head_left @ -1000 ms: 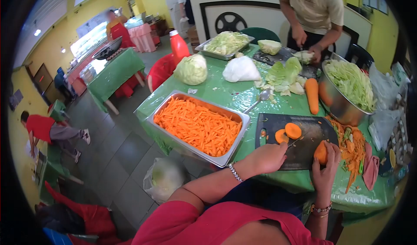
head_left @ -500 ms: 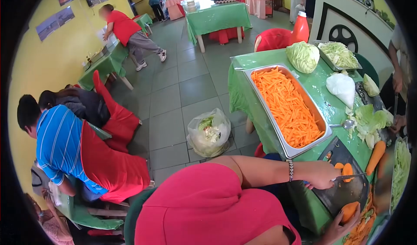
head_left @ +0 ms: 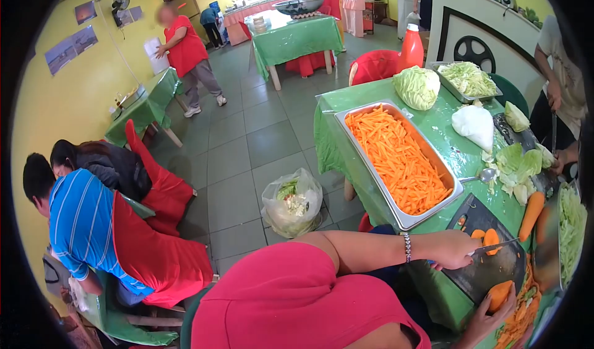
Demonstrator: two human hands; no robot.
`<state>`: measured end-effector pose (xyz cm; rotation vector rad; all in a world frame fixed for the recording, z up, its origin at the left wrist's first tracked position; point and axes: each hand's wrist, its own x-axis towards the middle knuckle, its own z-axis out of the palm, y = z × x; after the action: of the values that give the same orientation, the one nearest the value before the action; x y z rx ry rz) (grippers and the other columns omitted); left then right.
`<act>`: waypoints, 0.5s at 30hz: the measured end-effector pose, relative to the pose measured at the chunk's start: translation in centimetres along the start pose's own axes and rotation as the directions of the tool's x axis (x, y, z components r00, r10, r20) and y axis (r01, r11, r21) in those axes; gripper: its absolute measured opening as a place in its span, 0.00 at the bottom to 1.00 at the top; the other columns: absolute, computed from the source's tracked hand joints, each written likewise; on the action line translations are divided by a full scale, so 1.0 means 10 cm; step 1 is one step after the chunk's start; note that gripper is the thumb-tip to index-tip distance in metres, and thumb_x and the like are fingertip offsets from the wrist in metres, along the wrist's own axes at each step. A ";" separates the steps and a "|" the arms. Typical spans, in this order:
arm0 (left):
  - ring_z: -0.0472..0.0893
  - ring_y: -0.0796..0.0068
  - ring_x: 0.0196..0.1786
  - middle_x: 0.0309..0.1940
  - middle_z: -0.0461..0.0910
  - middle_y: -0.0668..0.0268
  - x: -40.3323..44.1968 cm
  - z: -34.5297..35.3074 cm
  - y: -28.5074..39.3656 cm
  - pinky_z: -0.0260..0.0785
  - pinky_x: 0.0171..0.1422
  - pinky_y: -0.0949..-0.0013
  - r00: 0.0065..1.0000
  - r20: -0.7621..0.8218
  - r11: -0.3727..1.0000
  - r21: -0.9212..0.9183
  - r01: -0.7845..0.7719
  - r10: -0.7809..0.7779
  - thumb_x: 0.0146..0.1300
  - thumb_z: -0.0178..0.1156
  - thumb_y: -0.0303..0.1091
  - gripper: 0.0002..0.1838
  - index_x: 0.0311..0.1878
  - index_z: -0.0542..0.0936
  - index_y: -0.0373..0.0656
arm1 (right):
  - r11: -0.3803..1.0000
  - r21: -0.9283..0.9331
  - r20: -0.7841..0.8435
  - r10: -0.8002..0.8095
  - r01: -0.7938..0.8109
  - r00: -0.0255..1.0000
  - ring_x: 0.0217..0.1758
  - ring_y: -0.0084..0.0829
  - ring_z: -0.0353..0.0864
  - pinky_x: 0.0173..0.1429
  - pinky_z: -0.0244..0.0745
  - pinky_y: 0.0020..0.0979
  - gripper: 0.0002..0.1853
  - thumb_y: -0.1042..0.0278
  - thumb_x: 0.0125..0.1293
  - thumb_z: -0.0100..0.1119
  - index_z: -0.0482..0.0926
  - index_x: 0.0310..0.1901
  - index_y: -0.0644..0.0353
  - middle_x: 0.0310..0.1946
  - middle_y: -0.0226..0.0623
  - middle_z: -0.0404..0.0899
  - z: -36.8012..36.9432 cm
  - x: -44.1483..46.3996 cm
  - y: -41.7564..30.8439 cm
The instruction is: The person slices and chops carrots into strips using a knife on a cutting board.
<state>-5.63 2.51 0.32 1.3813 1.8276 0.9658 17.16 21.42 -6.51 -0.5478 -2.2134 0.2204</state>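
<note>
My left hand [head_left: 455, 249], with a beaded bracelet at the wrist, is closed round the handle of a knife [head_left: 500, 245]. Its blade points right, across orange carrot slices [head_left: 491, 240] on the dark cutting board [head_left: 476, 268]. My right hand [head_left: 492, 319] grips a thick piece of carrot [head_left: 500, 296] at the board's lower edge. Orange peelings [head_left: 520, 324] lie beside that hand. A whole carrot [head_left: 531, 216] rests past the knife tip. Left of the board stands a metal pan [head_left: 356, 157] full of carrot sticks [head_left: 402, 163].
On the green-covered table [head_left: 334, 117] are a cabbage [head_left: 417, 88], a tray of shredded cabbage [head_left: 468, 78], a white bag [head_left: 473, 126], a spoon [head_left: 487, 175] and cabbage leaves [head_left: 518, 166]. Across the table a co-worker's hand [head_left: 552, 98] holds a knife. A plastic scrap bag [head_left: 292, 203] sits on the floor.
The view has shifted slightly. My hands keep their holds on knife and carrot, hardly moving. The person by the far wall has straightened up, hands now at a white container.
</note>
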 end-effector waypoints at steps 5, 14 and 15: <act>0.80 0.66 0.15 0.17 0.78 0.60 0.03 0.02 -0.04 0.73 0.19 0.63 1.000 0.005 1.000 0.001 -0.001 0.001 0.74 0.52 0.34 0.11 0.50 0.71 0.35 | 0.999 0.019 -0.010 0.032 -0.032 0.999 0.71 0.51 0.67 0.74 0.60 0.48 0.30 0.78 0.65 0.58 0.68 0.70 0.66 0.67 0.49 0.71 0.02 -0.03 0.04; 0.79 0.69 0.15 0.18 0.78 0.62 -0.03 -0.06 -0.03 0.73 0.20 0.65 0.999 -0.004 0.996 -0.079 0.031 -0.032 0.75 0.50 0.35 0.16 0.61 0.71 0.41 | 0.995 -0.070 -0.135 0.064 -0.074 0.989 0.69 0.50 0.70 0.75 0.63 0.47 0.29 0.75 0.67 0.61 0.70 0.70 0.63 0.66 0.50 0.72 -0.14 0.01 0.30; 0.79 0.71 0.16 0.18 0.78 0.63 -0.05 -0.05 0.00 0.73 0.20 0.67 0.999 -0.018 0.990 -0.139 0.029 -0.032 0.75 0.50 0.36 0.17 0.63 0.71 0.45 | 0.972 -0.183 -0.181 0.111 -0.145 0.977 0.67 0.52 0.71 0.74 0.64 0.48 0.29 0.74 0.65 0.64 0.72 0.69 0.64 0.64 0.51 0.73 -0.26 0.06 0.27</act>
<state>-5.94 1.93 0.57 1.2598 1.7558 1.0730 19.66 24.01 -5.35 -0.7900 -2.0474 0.0212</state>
